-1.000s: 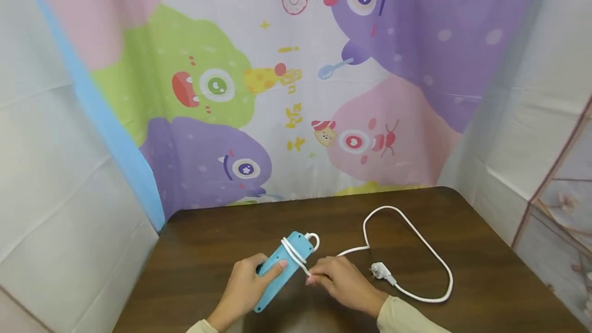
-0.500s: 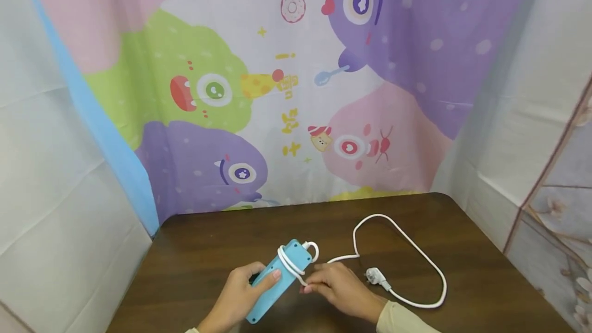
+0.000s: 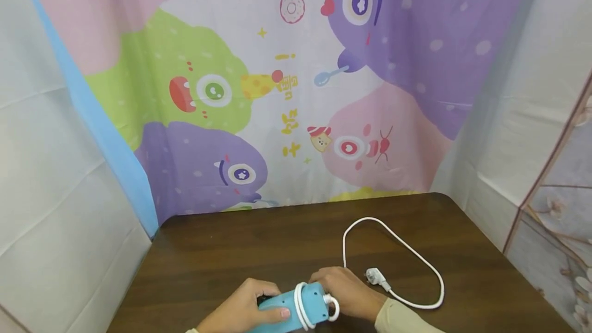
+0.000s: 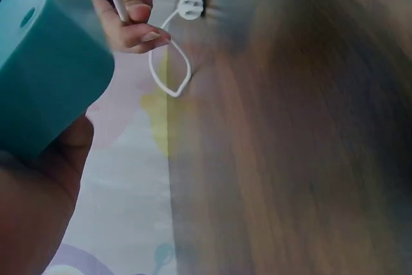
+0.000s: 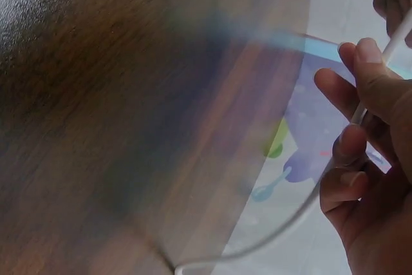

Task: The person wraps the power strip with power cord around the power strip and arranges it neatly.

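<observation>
In the head view my left hand (image 3: pixel 250 306) grips a light-blue power strip (image 3: pixel 282 302) near the front of the table, thumb across its face. White cord (image 3: pixel 302 307) is wound around the strip close to the end where it comes out. Just beyond that end is my right hand (image 3: pixel 347 292), partly covered by the strip. The right wrist view shows that hand (image 5: pixel 370 140) pinching the cord (image 5: pixel 302 214) between thumb and fingers, with the cord running on through the palm. A white plug (image 3: pixel 376 277) lies on the table to the right of my right hand.
The rest of the cord (image 3: pixel 411 251) lies in a wide loop on the dark wooden table (image 3: pixel 222 245), ending at the plug. Behind the table hangs a curtain (image 3: pixel 296 179) printed with cartoon monsters. Pale panels (image 3: pixel 60 184) stand at both sides.
My left hand has tilted the power strip toward level and brought it nearer me. My right hand has passed behind its end with the cord, and the loop on the table has been drawn in slightly.
</observation>
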A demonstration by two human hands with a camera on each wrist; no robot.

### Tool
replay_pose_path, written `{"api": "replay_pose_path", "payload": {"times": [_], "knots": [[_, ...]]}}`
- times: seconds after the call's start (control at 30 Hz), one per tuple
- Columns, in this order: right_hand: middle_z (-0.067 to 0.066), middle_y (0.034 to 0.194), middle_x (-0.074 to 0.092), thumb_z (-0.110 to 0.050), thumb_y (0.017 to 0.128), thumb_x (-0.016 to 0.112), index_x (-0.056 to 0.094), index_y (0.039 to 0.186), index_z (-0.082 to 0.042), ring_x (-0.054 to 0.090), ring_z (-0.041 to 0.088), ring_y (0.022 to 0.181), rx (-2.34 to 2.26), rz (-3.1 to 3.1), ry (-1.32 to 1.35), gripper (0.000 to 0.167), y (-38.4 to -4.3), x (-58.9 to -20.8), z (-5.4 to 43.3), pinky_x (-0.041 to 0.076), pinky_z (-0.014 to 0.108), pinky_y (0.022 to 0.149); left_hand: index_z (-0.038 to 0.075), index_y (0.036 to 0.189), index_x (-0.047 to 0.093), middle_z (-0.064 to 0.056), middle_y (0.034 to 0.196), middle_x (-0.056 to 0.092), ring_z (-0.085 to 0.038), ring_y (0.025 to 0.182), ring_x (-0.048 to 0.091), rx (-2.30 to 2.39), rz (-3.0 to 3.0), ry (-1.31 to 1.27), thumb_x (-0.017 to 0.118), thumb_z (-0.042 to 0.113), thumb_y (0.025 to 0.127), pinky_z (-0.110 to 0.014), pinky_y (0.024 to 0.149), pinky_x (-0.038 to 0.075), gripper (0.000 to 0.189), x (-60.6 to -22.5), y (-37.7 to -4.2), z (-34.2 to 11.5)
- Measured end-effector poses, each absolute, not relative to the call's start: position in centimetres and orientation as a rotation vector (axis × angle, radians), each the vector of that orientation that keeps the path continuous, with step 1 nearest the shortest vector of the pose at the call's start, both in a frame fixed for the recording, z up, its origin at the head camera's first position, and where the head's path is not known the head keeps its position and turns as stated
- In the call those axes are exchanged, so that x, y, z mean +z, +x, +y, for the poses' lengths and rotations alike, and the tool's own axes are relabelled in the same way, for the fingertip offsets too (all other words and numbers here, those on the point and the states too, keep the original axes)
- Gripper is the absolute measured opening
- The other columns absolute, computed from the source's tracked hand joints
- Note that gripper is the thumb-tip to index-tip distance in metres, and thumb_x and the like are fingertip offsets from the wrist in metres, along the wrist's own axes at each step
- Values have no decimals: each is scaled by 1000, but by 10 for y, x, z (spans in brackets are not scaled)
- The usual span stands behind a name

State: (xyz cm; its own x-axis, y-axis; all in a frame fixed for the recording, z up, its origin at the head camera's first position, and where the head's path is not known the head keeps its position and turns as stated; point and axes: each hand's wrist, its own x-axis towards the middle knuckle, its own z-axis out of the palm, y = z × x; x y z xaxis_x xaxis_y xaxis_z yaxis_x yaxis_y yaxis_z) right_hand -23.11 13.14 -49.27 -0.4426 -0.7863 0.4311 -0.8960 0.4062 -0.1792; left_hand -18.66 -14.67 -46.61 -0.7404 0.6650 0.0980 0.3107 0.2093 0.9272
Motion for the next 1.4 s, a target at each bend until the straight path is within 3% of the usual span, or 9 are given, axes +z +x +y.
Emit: {"api": "replay_pose_path", "payload": {"times": [0.17,0.37,0.67,0.87,1.13,1.4], "knots": [[-17,81,62,-24,90,77,80,93,-26,56,-8,76,512,-2371,1588,4,-234,-491,129,43,9,66,14,91,75,13,83,65,7,69,52,1287,2248,1305,76,26,95,-15,61,48,13,-469,-187,-137],[-19,75,55,-37,88,77,77,85,-30,53,-10,70,400,-2367,1538,7,-233,-488,127,41,10,59,14,86,75,15,80,64,14,69,43,831,2561,1576,79,37,90,-5,60,40,24,-475,-187,-125],[-22,71,53,-45,84,79,73,76,-32,53,-7,65,365,-2372,1359,17,-228,-485,125,41,18,53,18,76,70,21,72,56,12,60,41,704,2724,1396,76,51,88,-8,53,38,36,-488,-188,-125],[-22,78,59,-42,88,78,77,82,-31,54,-7,68,413,-2451,1297,13,-227,-480,122,44,18,55,22,71,62,21,67,44,7,54,39,598,2885,1290,69,61,92,-13,47,33,45,-487,-185,-124],[-19,79,59,-38,93,76,78,85,-28,51,-7,68,510,-2509,1221,13,-224,-476,115,43,17,56,17,74,68,13,66,50,2,53,39,327,3113,1173,70,64,90,-18,43,31,49,-484,-185,-127],[-15,76,57,-32,94,75,79,88,-21,48,-5,64,505,-2428,1164,13,-220,-472,107,44,20,55,10,78,70,5,70,60,-5,55,50,217,3301,987,71,64,88,-21,43,37,54,-487,-189,-135]]}}
